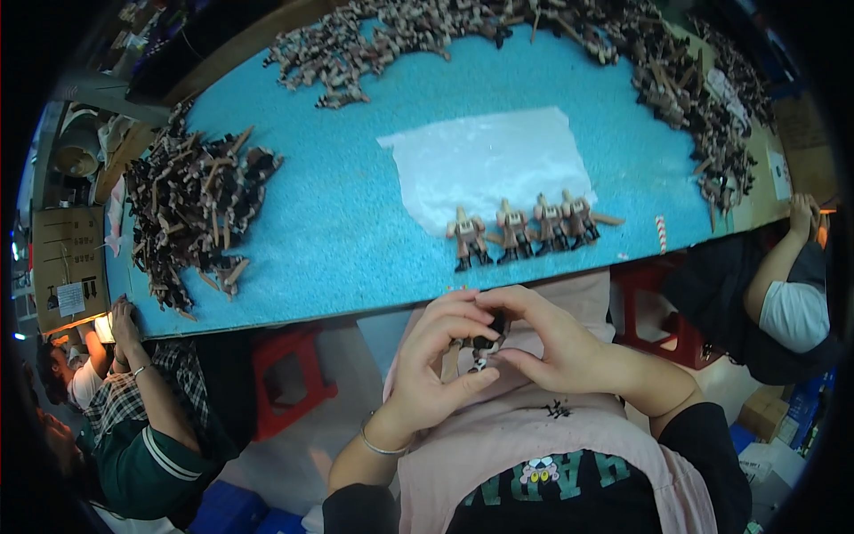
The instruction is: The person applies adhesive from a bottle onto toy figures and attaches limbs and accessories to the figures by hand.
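Observation:
Just off the table's near edge, above my lap, my left hand and my right hand curl around a small toy figure. Fingers and thumbs of both hands press on it from either side, and they cover most of it; dark and pale parts show between them. Beyond my hands, several brown and beige toy figures with black feet lie in a row on the blue tabletop. Their upper ends overlap the lower edge of a white sheet.
Heaps of similar figures lie at the left, along the far side and at the right. A striped strip lies near the front edge. Other people sit at both sides, by red stools. A cardboard box stands far left.

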Available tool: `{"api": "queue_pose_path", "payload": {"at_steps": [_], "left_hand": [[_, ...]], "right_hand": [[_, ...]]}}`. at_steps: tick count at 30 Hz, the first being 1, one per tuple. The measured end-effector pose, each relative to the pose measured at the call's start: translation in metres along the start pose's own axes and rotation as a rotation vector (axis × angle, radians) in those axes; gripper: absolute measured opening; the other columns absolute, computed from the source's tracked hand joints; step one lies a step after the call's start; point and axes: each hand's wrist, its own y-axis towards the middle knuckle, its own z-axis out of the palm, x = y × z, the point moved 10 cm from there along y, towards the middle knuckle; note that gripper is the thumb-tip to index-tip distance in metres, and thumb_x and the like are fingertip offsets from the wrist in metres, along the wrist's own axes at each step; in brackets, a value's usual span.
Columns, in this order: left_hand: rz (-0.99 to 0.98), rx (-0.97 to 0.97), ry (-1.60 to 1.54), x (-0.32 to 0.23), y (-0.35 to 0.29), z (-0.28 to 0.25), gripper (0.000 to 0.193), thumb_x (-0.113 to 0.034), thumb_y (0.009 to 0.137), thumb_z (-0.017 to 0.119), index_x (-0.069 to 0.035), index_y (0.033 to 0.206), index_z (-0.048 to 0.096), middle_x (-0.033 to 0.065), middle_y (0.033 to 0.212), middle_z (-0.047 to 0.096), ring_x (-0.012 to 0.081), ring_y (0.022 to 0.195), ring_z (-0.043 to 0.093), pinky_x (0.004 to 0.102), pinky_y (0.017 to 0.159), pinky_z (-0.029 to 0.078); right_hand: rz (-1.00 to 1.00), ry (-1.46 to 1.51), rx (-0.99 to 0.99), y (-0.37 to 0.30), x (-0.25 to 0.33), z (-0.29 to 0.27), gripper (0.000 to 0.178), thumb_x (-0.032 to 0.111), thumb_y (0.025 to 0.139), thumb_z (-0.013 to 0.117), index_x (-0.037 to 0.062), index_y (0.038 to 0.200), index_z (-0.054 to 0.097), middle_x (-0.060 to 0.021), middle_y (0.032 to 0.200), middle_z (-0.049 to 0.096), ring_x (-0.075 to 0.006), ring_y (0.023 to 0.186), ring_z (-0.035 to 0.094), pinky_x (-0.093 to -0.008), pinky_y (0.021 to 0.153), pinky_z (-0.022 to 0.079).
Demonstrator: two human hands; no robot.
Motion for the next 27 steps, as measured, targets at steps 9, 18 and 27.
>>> {"api": "queue_pose_path", "payload": {"at_steps": [9, 18, 27], "left_hand": [[0.052, -0.104, -0.040, -0.008, -0.009, -0.040, 0.034, -0.014, 0.071, 0.077, -0.002, 0.100, 0.063, 0.0111, 0.112, 0.055, 0.0312, 0.119, 0.046, 0.0415, 0.100, 0.036], [0.029, -0.284, -0.003, -0.012, -0.028, -0.085, 0.034, -0.008, 0.071, 0.076, -0.001, 0.101, 0.063, 0.0132, 0.113, 0.054, 0.0293, 0.118, 0.048, 0.0406, 0.099, 0.038], [0.146, -1.056, 0.401, -0.048, -0.086, -0.227, 0.034, 0.006, 0.082, 0.061, 0.001, 0.114, 0.052, 0.0068, 0.114, 0.050, 0.0133, 0.098, 0.051, 0.0273, 0.089, 0.042]], "right_hand": [[-0.272, -0.458, -0.182, 0.108, 0.057, -0.089, 0.024, -0.003, 0.078, 0.061, 0.0041, 0.101, 0.061, -0.0117, 0.099, 0.059, -0.0256, 0.087, 0.059, -0.0337, 0.072, 0.049], [-0.415, -0.976, -0.162, 0.266, 0.037, -0.042, 0.017, 0.003, 0.081, 0.062, 0.0028, 0.099, 0.062, -0.0122, 0.096, 0.061, -0.0319, 0.089, 0.060, -0.0409, 0.077, 0.050], [-0.417, -1.279, -0.149, 0.278, 0.023, -0.010, 0.030, 0.001, 0.077, 0.061, 0.0017, 0.107, 0.053, -0.0155, 0.090, 0.061, -0.0330, 0.086, 0.062, -0.0415, 0.073, 0.050]]}}
